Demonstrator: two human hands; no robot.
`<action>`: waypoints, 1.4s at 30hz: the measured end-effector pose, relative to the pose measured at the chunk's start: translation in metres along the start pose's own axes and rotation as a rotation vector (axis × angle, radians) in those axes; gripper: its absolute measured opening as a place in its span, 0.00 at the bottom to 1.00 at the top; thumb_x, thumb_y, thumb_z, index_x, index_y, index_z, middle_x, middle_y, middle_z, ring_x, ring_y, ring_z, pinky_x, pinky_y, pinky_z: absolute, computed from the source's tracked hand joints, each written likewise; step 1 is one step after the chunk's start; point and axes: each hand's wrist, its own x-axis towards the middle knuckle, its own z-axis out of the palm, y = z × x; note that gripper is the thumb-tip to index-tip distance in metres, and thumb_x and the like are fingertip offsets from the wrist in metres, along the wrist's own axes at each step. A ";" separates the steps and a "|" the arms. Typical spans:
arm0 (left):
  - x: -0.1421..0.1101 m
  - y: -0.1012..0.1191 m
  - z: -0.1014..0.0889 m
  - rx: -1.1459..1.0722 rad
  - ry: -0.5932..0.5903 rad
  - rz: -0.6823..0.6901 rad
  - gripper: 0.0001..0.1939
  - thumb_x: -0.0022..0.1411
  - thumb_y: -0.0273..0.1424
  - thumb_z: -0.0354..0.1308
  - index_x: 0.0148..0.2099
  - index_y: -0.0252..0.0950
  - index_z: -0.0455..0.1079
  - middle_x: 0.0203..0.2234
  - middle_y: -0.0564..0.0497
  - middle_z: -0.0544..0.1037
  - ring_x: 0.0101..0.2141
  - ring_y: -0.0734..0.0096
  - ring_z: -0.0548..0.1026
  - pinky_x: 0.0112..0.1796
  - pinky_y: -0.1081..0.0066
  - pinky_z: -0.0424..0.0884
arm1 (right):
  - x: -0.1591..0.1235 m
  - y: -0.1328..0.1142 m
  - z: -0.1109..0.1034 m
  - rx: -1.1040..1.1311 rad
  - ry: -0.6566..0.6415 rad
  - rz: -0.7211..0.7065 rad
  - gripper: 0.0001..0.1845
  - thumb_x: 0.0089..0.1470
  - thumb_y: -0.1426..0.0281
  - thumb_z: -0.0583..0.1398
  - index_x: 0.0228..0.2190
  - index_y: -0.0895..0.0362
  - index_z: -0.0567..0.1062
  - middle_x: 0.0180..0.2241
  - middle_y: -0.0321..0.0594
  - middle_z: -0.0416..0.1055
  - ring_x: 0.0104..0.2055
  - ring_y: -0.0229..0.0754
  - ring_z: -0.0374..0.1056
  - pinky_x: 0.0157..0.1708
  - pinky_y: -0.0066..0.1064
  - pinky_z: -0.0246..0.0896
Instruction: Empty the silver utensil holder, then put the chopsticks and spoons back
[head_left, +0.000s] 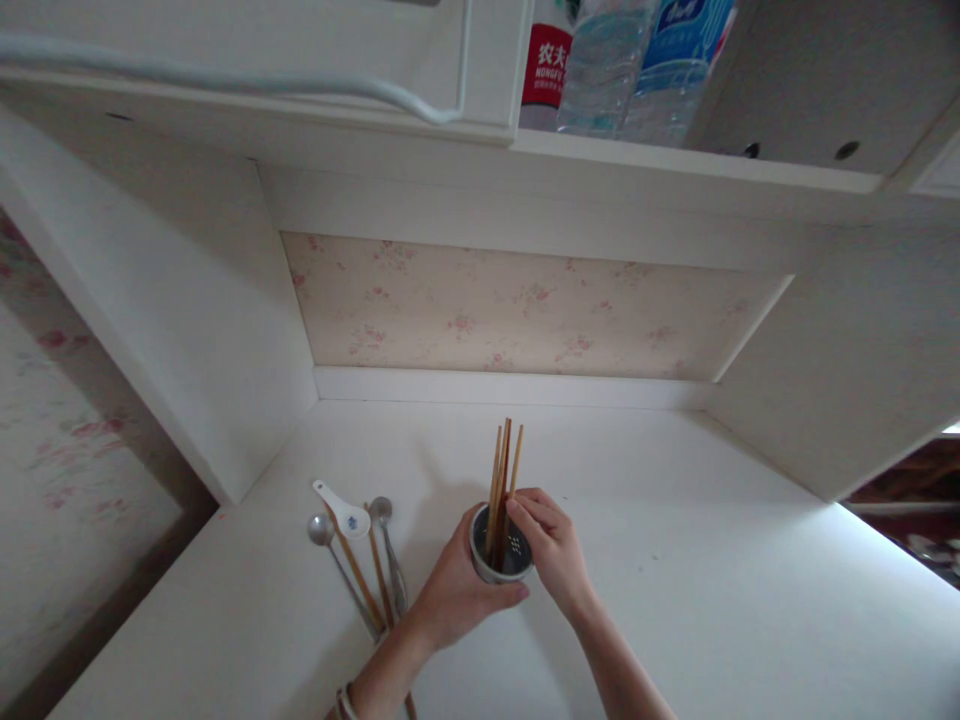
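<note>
Your left hand [454, 598] wraps the utensil holder [500, 577]; your right hand [556, 545] pinches a chopstick [517, 457] at its rim, beside others inside. Guiding it calls for a steady left hold. The ceramic spoon [351, 519] lies left of both grips.

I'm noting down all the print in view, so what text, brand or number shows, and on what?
"农夫": red label on a bottle, up in the cabinet.
"NONGFU": same label, beneath those characters.
Smaller line under that: too blurred to read.
White lettering on the blue label: cut off and unclear.
Blue mark on the white spoon: too small to tell.
</note>
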 end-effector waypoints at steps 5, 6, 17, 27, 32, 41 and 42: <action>0.000 -0.001 0.001 -0.029 -0.002 0.008 0.42 0.43 0.25 0.72 0.60 0.38 0.59 0.55 0.43 0.70 0.56 0.54 0.67 0.57 0.56 0.60 | 0.000 -0.001 -0.003 0.072 -0.074 0.066 0.17 0.57 0.56 0.59 0.36 0.55 0.82 0.36 0.43 0.75 0.40 0.46 0.71 0.40 0.36 0.65; 0.000 -0.001 0.001 -0.027 -0.001 0.008 0.43 0.43 0.26 0.72 0.60 0.38 0.59 0.56 0.43 0.70 0.57 0.54 0.66 0.58 0.56 0.59 | -0.001 -0.001 -0.003 0.087 -0.075 0.082 0.17 0.56 0.56 0.59 0.37 0.54 0.82 0.36 0.43 0.76 0.40 0.46 0.71 0.40 0.35 0.65; -0.002 0.001 -0.002 -0.052 -0.114 0.009 0.42 0.46 0.29 0.71 0.61 0.40 0.57 0.57 0.43 0.68 0.58 0.54 0.64 0.59 0.55 0.57 | -0.006 0.005 -0.001 0.269 -0.051 0.193 0.16 0.55 0.57 0.61 0.36 0.55 0.82 0.36 0.41 0.74 0.42 0.45 0.68 0.43 0.34 0.62; -0.003 0.003 -0.002 -0.040 -0.093 -0.028 0.43 0.45 0.30 0.73 0.61 0.38 0.58 0.56 0.43 0.69 0.56 0.53 0.66 0.57 0.56 0.60 | -0.014 0.009 0.002 0.326 -0.051 0.154 0.17 0.56 0.58 0.60 0.40 0.55 0.80 0.38 0.40 0.75 0.43 0.45 0.67 0.45 0.35 0.61; -0.003 -0.007 -0.002 -0.050 -0.085 -0.007 0.45 0.44 0.31 0.73 0.62 0.40 0.58 0.56 0.43 0.69 0.57 0.53 0.65 0.58 0.55 0.58 | -0.018 0.022 0.012 0.494 -0.071 0.190 0.18 0.58 0.57 0.58 0.42 0.54 0.78 0.41 0.40 0.76 0.45 0.46 0.67 0.48 0.36 0.60; -0.007 -0.014 -0.015 0.073 -0.049 -0.048 0.55 0.41 0.34 0.75 0.66 0.41 0.49 0.63 0.39 0.58 0.62 0.49 0.58 0.61 0.54 0.53 | -0.018 0.023 0.012 0.502 -0.070 0.173 0.17 0.60 0.57 0.56 0.35 0.56 0.78 0.35 0.37 0.74 0.39 0.44 0.65 0.41 0.33 0.60; -0.008 -0.010 -0.016 0.058 -0.071 -0.048 0.55 0.40 0.35 0.75 0.66 0.41 0.50 0.63 0.39 0.57 0.62 0.49 0.58 0.61 0.54 0.54 | -0.018 0.023 0.012 0.501 -0.066 0.170 0.17 0.60 0.57 0.56 0.34 0.56 0.78 0.34 0.37 0.74 0.38 0.43 0.65 0.41 0.33 0.60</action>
